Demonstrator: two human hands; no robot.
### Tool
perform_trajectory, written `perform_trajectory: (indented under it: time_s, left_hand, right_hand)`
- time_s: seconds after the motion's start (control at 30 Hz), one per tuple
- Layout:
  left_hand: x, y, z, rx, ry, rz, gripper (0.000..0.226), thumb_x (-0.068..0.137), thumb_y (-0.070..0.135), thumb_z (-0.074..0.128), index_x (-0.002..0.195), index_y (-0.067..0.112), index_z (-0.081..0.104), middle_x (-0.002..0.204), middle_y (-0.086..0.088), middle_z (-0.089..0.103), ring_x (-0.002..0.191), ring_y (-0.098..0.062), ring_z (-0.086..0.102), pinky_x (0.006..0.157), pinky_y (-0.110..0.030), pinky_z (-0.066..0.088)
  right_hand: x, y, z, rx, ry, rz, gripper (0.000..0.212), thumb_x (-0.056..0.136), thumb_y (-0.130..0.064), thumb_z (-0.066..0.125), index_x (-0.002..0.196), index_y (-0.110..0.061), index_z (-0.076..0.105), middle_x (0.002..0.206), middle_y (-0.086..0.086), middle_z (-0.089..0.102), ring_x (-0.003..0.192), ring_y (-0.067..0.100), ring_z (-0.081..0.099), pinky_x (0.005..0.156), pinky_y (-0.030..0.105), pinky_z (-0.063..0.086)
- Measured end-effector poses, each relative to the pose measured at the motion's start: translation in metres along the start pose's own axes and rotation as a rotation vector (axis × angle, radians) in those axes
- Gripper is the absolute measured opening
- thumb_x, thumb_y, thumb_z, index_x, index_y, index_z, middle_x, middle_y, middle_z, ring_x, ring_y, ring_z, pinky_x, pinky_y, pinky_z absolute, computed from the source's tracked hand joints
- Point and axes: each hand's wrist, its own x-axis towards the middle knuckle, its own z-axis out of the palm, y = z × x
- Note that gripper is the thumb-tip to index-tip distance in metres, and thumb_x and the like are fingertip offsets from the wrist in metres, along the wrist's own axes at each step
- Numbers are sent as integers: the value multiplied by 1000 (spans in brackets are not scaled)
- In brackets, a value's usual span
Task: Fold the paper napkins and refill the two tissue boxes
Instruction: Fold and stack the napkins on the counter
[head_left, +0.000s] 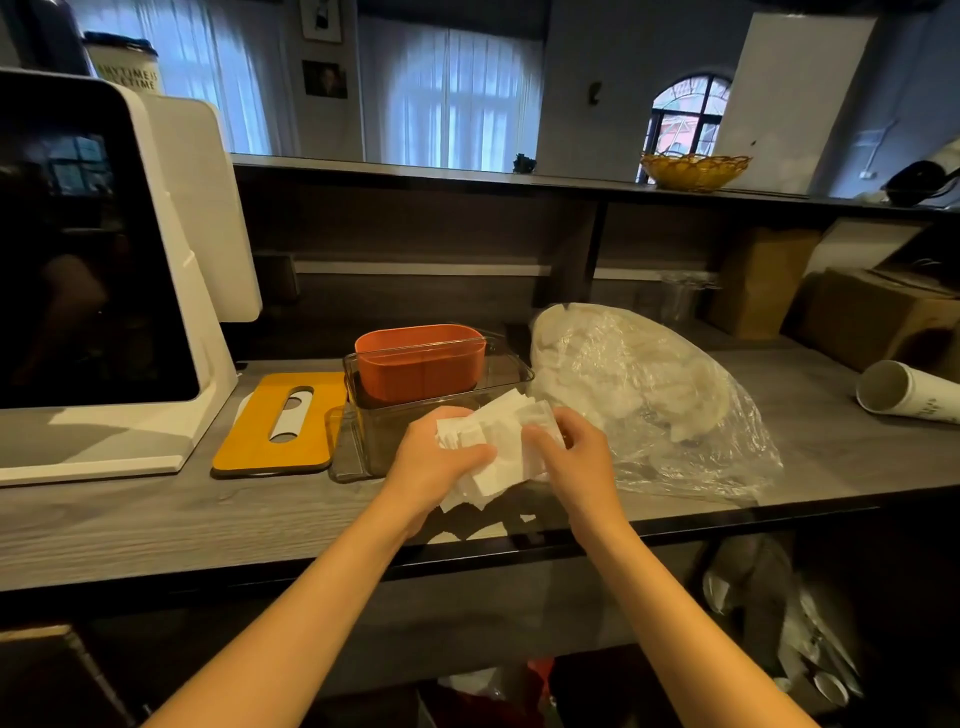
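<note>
A bunch of white paper napkins (493, 449) is held between both hands just above the counter's front edge. My left hand (434, 457) grips the bunch from the left, fingers curled round it. My right hand (569, 449) pinches its right side. Just behind the hands stands a clear plastic tissue box (511, 371) with an orange tissue box (421, 361) sitting inside it. The orange box's yellow slotted lid (280, 426) lies flat to the left. A clear plastic bag of loose white napkins (639, 395) lies to the right.
A white point-of-sale terminal (104, 270) fills the left of the grey counter (156, 519). White paper cups (904, 395) lie on their side at far right, before cardboard boxes (872, 317). A yellow basket (693, 169) sits on the upper shelf.
</note>
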Motion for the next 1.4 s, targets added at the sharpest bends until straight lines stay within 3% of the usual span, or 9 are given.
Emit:
perform_trajectory:
  time_s: [0.1,0.3,0.43,0.6,0.9,0.97,1.07,1.23,1.4]
  left_hand:
    - [-3,5,-18,4,-118,159,45,81,5,79,114,30,62,109,6,67,103,-12,67,77,-23,56]
    - [-9,23,-53,134,-365,305,55,81,3,79,124,33,61,114,22,62,112,-7,62,87,-29,58]
    - [-14,26,-62,294,-372,427,61,80,4,81,123,39,57,117,33,55,118,3,53,91,-19,53]
    - [-14,18,-67,353,-288,514,57,78,17,82,119,47,56,121,37,51,124,7,47,94,-14,50]
    - [-5,-17,-58,495,-270,310,73,82,25,80,135,51,35,133,24,44,121,3,47,96,-17,47]
    - [-5,-21,-52,525,-210,290,77,82,31,80,142,45,34,136,20,42,122,-3,47,92,-14,45]
    - [-8,-24,-40,689,-59,287,84,79,48,77,149,40,31,142,16,42,124,-7,45,93,-26,48]
    - [-17,-26,-21,563,112,274,90,77,42,82,151,37,30,146,10,38,124,-11,47,93,-30,52]
    - [-34,-28,-4,328,339,138,89,81,26,81,151,34,28,144,7,39,120,-9,45,89,-28,52]
  right_hand:
    - [9,3,-12,-45,-58,-29,60,81,-24,81,134,-32,54,139,-11,46,122,6,47,93,30,51]
    - [23,0,-25,76,-568,-1,120,63,-39,87,157,-37,12,154,-3,38,131,12,51,94,31,55]
    - [20,-6,-23,94,-743,-23,102,68,-27,82,150,-33,22,142,-4,52,129,10,54,97,27,50]
    - [14,-7,-17,35,-623,-67,54,84,-7,76,127,-30,53,116,-19,70,115,5,63,84,20,54]
    - [10,19,-7,-89,-579,-40,77,79,-7,81,144,-28,45,132,-9,62,122,7,59,103,36,51]
    - [9,19,-4,-29,-600,-7,80,77,-24,81,147,-30,43,136,-9,59,124,9,57,104,36,50]
    - [2,12,12,43,-364,89,83,75,-52,73,149,-31,40,143,-11,47,131,10,46,105,31,44]
    - [1,7,48,152,-12,120,32,93,-31,67,122,-19,62,114,-6,64,103,5,59,74,17,46]
    - [7,17,57,118,154,129,17,90,-30,68,103,-19,71,100,-4,70,98,15,64,81,32,54]
